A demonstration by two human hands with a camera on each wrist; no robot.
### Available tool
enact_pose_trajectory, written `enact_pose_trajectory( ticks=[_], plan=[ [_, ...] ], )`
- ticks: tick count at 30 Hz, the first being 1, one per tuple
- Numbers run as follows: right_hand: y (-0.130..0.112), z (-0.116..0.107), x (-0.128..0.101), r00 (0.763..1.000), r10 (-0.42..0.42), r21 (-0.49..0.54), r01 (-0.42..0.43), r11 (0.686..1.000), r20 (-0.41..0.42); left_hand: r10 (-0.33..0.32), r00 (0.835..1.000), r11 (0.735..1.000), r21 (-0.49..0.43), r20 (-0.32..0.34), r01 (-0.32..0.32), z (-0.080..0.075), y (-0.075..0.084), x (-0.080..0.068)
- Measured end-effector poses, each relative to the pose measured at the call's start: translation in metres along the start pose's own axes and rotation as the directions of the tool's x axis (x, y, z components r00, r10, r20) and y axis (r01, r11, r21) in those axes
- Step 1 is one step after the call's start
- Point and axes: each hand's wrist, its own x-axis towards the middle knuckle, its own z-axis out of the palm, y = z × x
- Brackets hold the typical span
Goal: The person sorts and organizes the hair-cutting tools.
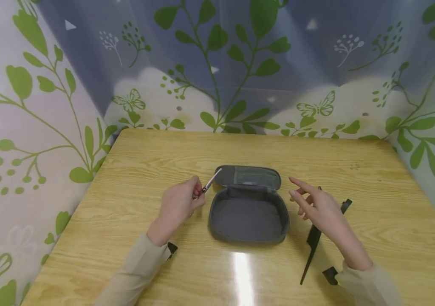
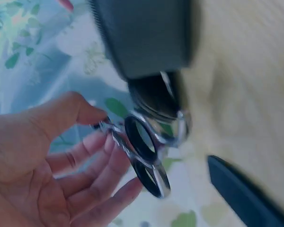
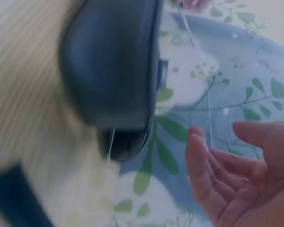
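My left hand [image 1: 179,202] pinches a pair of slim metal scissors [image 1: 212,179] between thumb and fingers, left of the case. Their blades point up and right toward the lid; in the left wrist view the dark-lined finger rings [image 2: 141,139] hang below the fingertips. A grey zippered case [image 1: 249,239] lies unzipped on the table, its lid [image 1: 223,175] folded back with a mesh pocket [image 1: 257,175]. Nothing shows inside the base. To the right of the case, my right hand [image 1: 322,208] hovers with loosely bent fingers, holding nothing.
Beneath my right hand lie a black tail comb [image 1: 312,242] and another slim black item [image 1: 346,206], partly hidden. The wooden table [image 1: 156,148] ends at a leaf-patterned curtain [image 1: 187,97]. Small black pieces [image 1: 330,275] show by the sleeves.
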Motion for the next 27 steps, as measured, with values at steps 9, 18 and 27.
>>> enact_pose_trajectory(
  ticks=[9, 18, 27],
  plan=[
    [-0.018, 0.021, 0.016, 0.992, -0.032, 0.451, -0.026, 0.892, 0.121, 0.288, 0.954, 0.956, -0.085, 0.079, -0.281, -0.011, 0.04, 0.011],
    [-0.02, 0.036, 0.02, 0.966, 0.005, 0.663, -0.182, 0.726, 0.26, 0.411, 0.901, 0.909, -0.13, 0.136, -0.395, -0.006, 0.055, 0.018],
    [-0.017, 0.042, 0.022, 0.968, 0.048, 0.693, -0.211, 0.689, 0.247, 0.4, 0.904, 0.907, -0.209, 0.153, -0.366, 0.002, 0.055, 0.018]
  ],
)
